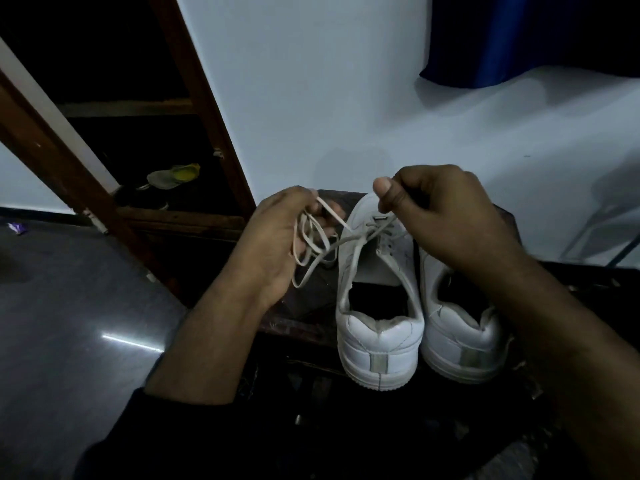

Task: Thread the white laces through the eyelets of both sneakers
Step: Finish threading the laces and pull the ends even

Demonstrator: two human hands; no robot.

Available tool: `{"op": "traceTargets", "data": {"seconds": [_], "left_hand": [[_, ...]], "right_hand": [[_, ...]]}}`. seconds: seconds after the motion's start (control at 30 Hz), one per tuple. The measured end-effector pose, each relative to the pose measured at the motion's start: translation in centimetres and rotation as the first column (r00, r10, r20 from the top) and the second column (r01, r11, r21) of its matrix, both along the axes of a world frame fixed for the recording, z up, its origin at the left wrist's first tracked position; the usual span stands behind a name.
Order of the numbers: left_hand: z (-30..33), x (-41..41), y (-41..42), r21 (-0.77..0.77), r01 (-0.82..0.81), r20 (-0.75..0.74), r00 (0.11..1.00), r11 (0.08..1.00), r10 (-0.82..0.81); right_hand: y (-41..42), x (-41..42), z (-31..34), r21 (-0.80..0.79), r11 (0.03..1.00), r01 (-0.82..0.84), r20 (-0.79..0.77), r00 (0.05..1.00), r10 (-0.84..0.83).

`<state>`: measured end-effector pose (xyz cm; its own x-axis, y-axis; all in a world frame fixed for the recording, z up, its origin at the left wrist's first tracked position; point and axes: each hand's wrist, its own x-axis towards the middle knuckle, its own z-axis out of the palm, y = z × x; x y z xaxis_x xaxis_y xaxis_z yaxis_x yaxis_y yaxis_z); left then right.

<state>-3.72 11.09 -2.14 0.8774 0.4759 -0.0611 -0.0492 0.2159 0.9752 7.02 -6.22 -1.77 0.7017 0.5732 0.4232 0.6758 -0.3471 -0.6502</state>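
Dark wooden table [298, 327]: left hand [273, 244] grips looped white lace [311, 247]; right hand [446, 216] pinches lace at left white leather sneaker [377, 306].

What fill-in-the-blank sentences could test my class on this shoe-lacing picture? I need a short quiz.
1. The left hand holds a bunch of loose white ____.
2. The right hand pinches the lace over the ____ sneaker.
3. The two sneakers stand with their ____ toward the camera.
4. The right sneaker shows ____ lace.

Missing words: lace; left; heels; no

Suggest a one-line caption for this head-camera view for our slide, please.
Both hands, left hand and right hand, hold a white lace threaded through the left sneaker.
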Motion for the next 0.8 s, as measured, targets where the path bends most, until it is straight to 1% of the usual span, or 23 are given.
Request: {"op": "traceTargets", "data": {"seconds": [0.03,0.07,0.1,0.17,0.23,0.3,0.33,0.4,0.43,0.5,0.63,0.73,0.8], "left_hand": [[0.0,0.1,-0.1,-0.146,0.003,0.029,1.000,0.989,0.002],[-0.1,0.2,0.0,-0.198,0.010,0.042,0.999,0.980,-0.002],[-0.2,0.3,0.1,-0.162,0.004,0.036,0.999,0.987,0.002],[-0.5,0.3,0.4,0.043,-0.024,-0.004,1.000,0.999,0.024],[-0.7,0.1,0.6,0.248,0.020,-0.097,0.995,0.969,0.004],[-1.0,-0.2,0.8,0.429,0.136,-0.218,0.975,0.893,-0.044],[-1.2,-0.3,0.8,0.488,0.199,-0.262,0.962,0.850,-0.075],[-1.5,-0.6,1.0,0.552,0.327,-0.328,0.931,0.767,-0.162],[-1.5,-0.8,1.1,0.560,0.385,-0.353,0.912,0.734,-0.209],[-1.3,-1.2,1.4,0.546,0.460,-0.390,0.879,0.700,-0.273],[-1.1,-1.6,2.7,0.548,0.494,-0.479,0.847,0.675,-0.231],[-1.3,-1.7,3.2,0.538,0.515,-0.512,0.828,0.667,-0.227],[-1.5,-1.6,3.1,0.530,0.474,-0.488,0.849,0.704,-0.204]], "right_hand": [[0.0,0.1,-0.1,-0.042,0.998,-0.036,0.010,0.999,0.037],[0.1,0.1,-0.3,-0.092,0.992,-0.081,0.022,0.996,0.083],[0.3,0.1,-0.4,-0.138,0.982,-0.127,0.027,0.991,0.132],[0.5,0.2,-0.9,-0.196,0.956,-0.219,0.024,0.973,0.228],[0.6,0.1,-1.1,-0.242,0.928,-0.284,0.006,0.956,0.294],[0.6,0.1,-1.2,-0.253,0.912,-0.324,-0.030,0.944,0.327],[0.5,0.1,-1.1,-0.253,0.907,-0.338,-0.041,0.940,0.339],[0.4,0.1,-1.1,-0.264,0.901,-0.344,-0.051,0.938,0.343],[0.4,0.1,-1.0,-0.270,0.901,-0.339,-0.049,0.940,0.339],[0.5,0.0,-0.9,-0.270,0.902,-0.336,-0.044,0.941,0.336],[0.2,0.1,-0.7,-0.255,0.903,-0.346,-0.074,0.938,0.339],[0.1,0.1,-0.7,-0.260,0.906,-0.335,-0.076,0.942,0.327],[0.0,0.1,-0.7,-0.269,0.903,-0.335,-0.081,0.942,0.326]]}}
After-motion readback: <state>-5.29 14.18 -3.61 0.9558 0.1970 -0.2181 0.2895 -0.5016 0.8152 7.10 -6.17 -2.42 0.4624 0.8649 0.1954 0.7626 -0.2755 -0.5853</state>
